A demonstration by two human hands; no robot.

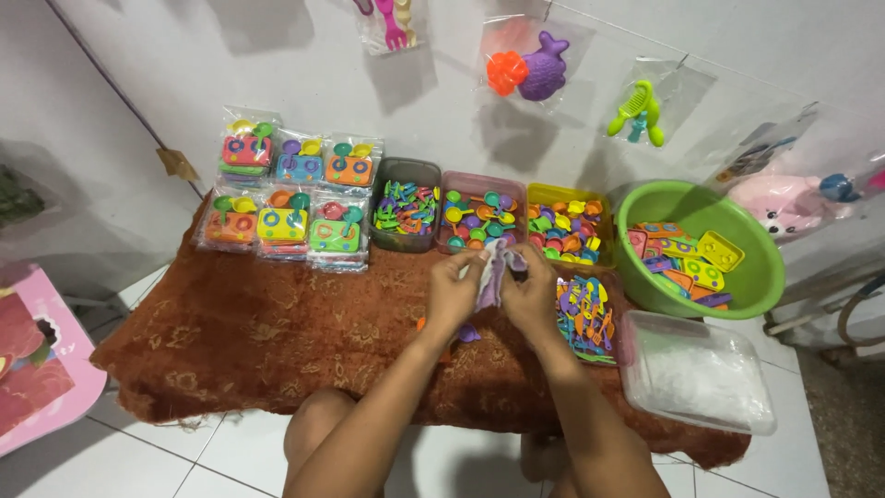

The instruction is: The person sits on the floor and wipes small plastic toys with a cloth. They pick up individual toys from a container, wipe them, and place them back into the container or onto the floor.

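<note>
Left hand (452, 293) and right hand (533, 293) grip a clear bag (493, 272) mid-rug (240, 332).

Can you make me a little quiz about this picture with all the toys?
1. True or false: both hands hold a clear plastic bag.
2. What colour is the round basin?
3. Where do the packed toy bags lie: A) left of the trays, B) inside the basin?

Key: 1 true; 2 green; 3 A.

Single head view, steeply downward, near, over the brown rug (240, 341)
</note>
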